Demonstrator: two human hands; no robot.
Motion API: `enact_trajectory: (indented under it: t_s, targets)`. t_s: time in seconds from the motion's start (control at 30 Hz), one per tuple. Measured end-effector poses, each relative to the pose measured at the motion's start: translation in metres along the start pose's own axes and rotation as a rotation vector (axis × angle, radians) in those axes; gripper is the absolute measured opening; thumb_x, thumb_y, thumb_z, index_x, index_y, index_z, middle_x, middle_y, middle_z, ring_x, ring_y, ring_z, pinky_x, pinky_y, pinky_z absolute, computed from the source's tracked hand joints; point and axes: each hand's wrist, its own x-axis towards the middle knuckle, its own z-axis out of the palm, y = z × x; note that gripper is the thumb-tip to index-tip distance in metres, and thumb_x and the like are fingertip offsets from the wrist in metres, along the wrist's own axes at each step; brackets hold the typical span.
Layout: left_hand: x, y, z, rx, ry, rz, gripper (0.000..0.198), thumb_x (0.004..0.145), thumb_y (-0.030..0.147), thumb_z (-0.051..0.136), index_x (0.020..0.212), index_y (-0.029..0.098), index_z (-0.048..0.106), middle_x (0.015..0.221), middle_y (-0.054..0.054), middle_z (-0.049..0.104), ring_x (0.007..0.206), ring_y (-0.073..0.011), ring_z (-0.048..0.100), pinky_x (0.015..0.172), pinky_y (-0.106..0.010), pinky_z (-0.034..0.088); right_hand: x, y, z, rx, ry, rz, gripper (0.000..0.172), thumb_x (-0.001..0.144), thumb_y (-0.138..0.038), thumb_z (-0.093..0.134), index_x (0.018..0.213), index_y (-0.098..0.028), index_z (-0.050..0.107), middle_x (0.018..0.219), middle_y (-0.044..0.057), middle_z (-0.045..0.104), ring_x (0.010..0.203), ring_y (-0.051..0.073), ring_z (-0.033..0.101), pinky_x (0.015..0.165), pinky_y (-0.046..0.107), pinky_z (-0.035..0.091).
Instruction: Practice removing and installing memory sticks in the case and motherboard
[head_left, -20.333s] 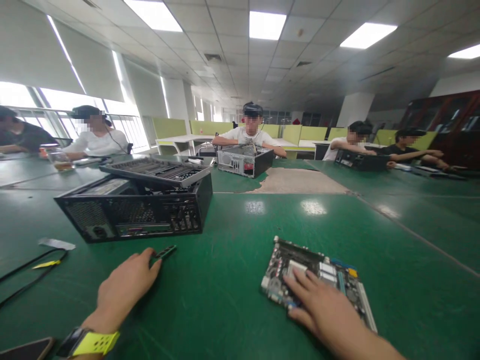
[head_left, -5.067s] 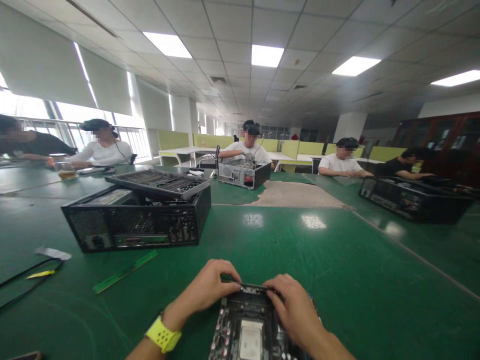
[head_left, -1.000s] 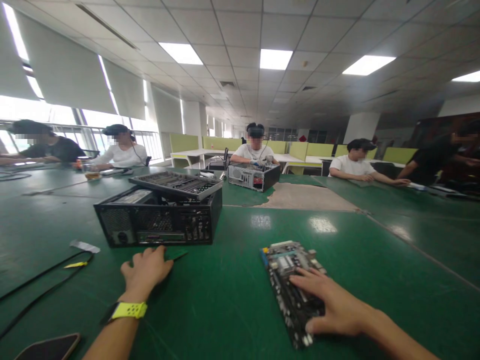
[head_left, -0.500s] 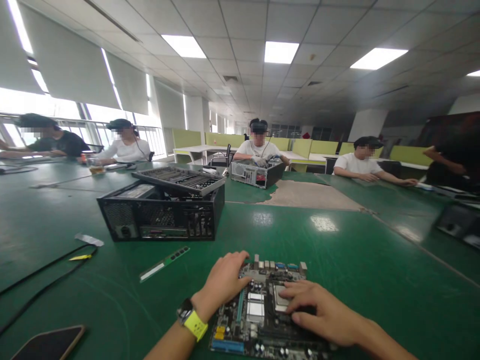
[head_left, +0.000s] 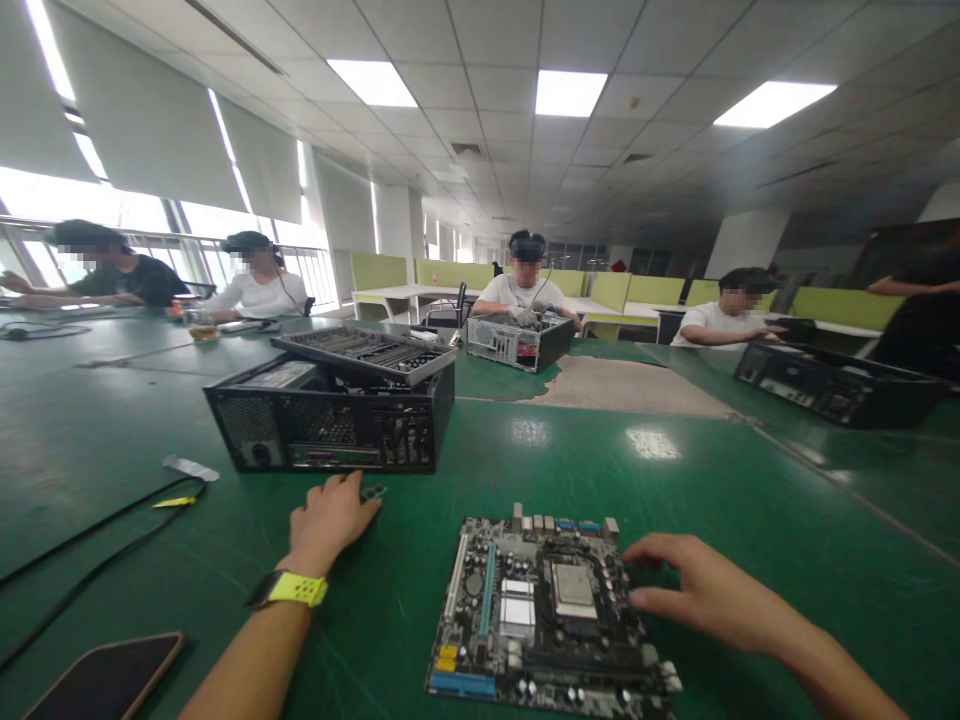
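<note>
A motherboard lies flat on the green table, with a square metal-topped processor in its socket. My right hand is at the board's right edge, thumb and fingers apart, holding nothing. Over to the left, my left hand reaches over a RAM stick, of which only one end shows past the thumb. The left fingers and thumb are spread; whether they touch the stick is hidden. A yellow-strapped watch is on the left wrist.
A black computer case with a loose panel on top stands beyond my left hand. A phone and black cable lie left. Several people sit around; another case is at right, and a glass stands far left.
My left hand has left the motherboard and moved left over the RAM stick. My right hand has shifted from the processor to the board's right edge. The case at far right has come further into view.
</note>
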Motion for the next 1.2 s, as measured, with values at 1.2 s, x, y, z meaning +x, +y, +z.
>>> enact_trajectory:
  t_s: [1.2]
  targets:
    - [-0.002, -0.027, -0.033, -0.044, -0.061, -0.111, 0.035, 0.078, 0.034, 0.048, 0.105, 0.022, 0.067, 0.109, -0.014, 0.066, 0.098, -0.0344, 0.062, 0.072, -0.039, 0.047, -0.009, -0.049, 0.038, 0.090, 0.038, -0.061, 0.050, 0.080, -0.046, 0.059, 0.125, -0.025, 0.056, 0.132, 0.007, 0.054, 0.122, 0.027, 0.046, 0.106, 0.042, 0.031]
